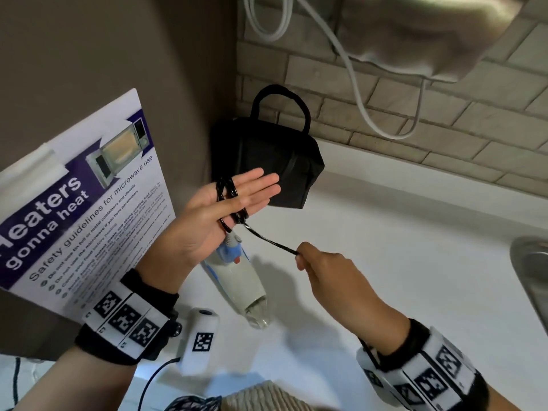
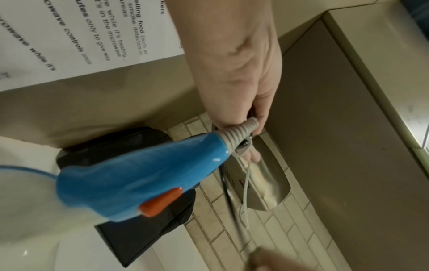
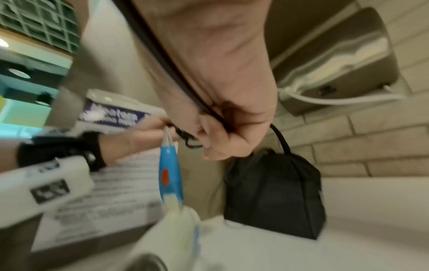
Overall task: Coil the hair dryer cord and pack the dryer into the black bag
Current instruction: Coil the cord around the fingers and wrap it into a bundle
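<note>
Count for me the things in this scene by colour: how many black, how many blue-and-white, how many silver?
Black: 2, the hair dryer cord and the black bag
Blue and white: 2, the hair dryer and the microwave safety poster
Silver: 1, the wall-mounted hand dryer
Total: 5

Both wrists wear black straps (image 1: 154,289) — white camera blocks (image 1: 200,341) carrying black-and-white square markers.

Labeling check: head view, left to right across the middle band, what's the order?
microwave safety poster → left hand wrapped with the black cord → right hand pinching the cord's free run → sink rim
</note>
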Demonstrator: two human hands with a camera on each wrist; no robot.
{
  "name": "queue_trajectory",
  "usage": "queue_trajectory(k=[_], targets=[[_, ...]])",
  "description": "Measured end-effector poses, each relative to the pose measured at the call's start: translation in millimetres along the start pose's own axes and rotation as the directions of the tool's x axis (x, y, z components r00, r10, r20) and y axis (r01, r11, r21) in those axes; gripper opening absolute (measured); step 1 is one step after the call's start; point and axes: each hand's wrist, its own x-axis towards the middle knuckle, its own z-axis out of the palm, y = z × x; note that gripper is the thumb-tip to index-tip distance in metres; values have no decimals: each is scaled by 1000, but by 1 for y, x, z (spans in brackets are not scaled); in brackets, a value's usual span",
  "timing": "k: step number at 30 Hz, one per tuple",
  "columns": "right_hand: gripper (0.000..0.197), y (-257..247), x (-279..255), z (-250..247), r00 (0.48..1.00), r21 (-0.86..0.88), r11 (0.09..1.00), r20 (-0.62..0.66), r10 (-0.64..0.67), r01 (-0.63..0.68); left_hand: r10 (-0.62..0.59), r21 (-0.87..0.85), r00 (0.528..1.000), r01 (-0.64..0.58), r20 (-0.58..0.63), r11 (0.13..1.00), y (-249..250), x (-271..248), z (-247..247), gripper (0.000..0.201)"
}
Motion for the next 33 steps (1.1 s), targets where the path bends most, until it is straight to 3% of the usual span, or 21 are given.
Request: queue_trajectory(k=[5, 9, 13, 18, 22, 24, 28, 31, 33], targets=[[23, 5, 6, 10, 997, 12, 1000, 81, 21, -22, -2, 9, 1000, 2, 3, 1000, -4, -5, -2, 47], [16, -12, -12, -12, 995, 89, 991, 11, -98, 96, -10, -22, 996, 8, -89, 1000, 1, -2, -7, 49], [14, -29, -21, -33, 972, 123, 965, -82, -221, 230, -27, 17, 994, 29, -108, 999, -4, 5, 1, 47], [13, -32, 1, -57, 889, 30, 953, -370, -269, 301, -125, 188, 992, 117, 32, 975, -7, 6, 14, 39], [18, -28, 31, -70, 834, -41, 938, -445, -325, 344, -250, 172, 943, 214, 221, 961, -2, -1, 21, 35], [18, -25, 43, -70, 818, -58, 931, -459, -346, 361, -283, 194, 914, 233, 292, 953, -1, -3, 23, 43], [17, -23, 60, -62, 813, -66, 920, -446, -374, 387, -359, 261, 896, 293, 260, 920, 0, -3, 29, 28], [13, -22, 67, -54, 807, -13, 916, -469, -359, 400, -335, 280, 920, 273, 204, 920, -1, -4, 29, 22], [18, -20, 69, -47, 830, 45, 928, -464, -309, 370, -302, 279, 939, 249, 166, 928, -3, -4, 29, 28]])
